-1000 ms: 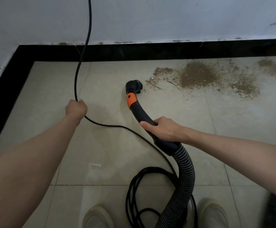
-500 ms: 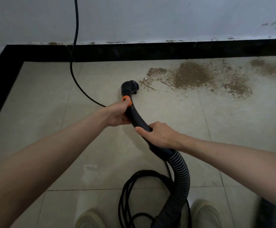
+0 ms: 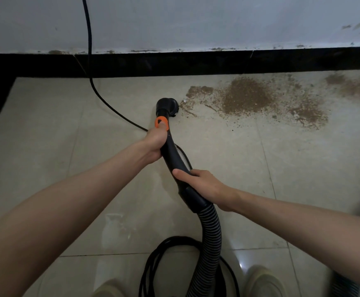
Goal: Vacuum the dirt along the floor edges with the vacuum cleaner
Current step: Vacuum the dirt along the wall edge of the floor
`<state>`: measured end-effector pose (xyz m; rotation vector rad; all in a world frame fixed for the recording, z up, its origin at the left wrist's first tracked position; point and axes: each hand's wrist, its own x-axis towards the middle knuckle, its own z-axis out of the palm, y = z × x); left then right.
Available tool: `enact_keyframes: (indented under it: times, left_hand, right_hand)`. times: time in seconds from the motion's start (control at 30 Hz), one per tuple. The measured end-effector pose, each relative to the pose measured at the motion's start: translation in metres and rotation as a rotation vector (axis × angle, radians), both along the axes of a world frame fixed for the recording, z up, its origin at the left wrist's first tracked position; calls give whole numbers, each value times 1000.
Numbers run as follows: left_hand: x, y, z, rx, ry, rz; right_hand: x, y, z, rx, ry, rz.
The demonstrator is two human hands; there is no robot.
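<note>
Left hand [image 3: 156, 140] grips the vacuum wand [image 3: 172, 155] just below the orange button [image 3: 161, 123], thumb on it. Right hand [image 3: 200, 185] wraps the wand nearer, at the hose [image 3: 211, 232] cuff. Brush nozzle [image 3: 166, 107] sits on the tile, touching the left edge of the dirt patch [image 3: 247, 97]. Dirt spreads right along the black skirting [image 3: 196, 63] at the far wall. Open tile to the left; power cord [image 3: 93, 86] crosses it, coiled near the shoes [image 3: 262, 279].

Black curved vacuum nozzle [image 3: 166, 108] on tiles; brown dirt [image 3: 247, 97] just right
</note>
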<state>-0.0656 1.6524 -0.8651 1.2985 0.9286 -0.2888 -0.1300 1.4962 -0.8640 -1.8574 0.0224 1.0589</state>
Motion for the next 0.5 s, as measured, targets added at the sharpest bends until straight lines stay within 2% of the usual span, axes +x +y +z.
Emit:
enact_keyframes:
  times: [0.23, 0.37, 0.5]
  left_hand:
    - [10, 8, -2, -36, -26, 1]
    - [20, 5, -5, -73, -24, 22]
    - [30, -4, -9, -2, -36, 29]
  right_hand:
    - [4, 12, -4, -128, -316, -59]
    - [16, 9, -1, -164, -352, -31]
    - [26, 11, -3, -230, -377, -17]
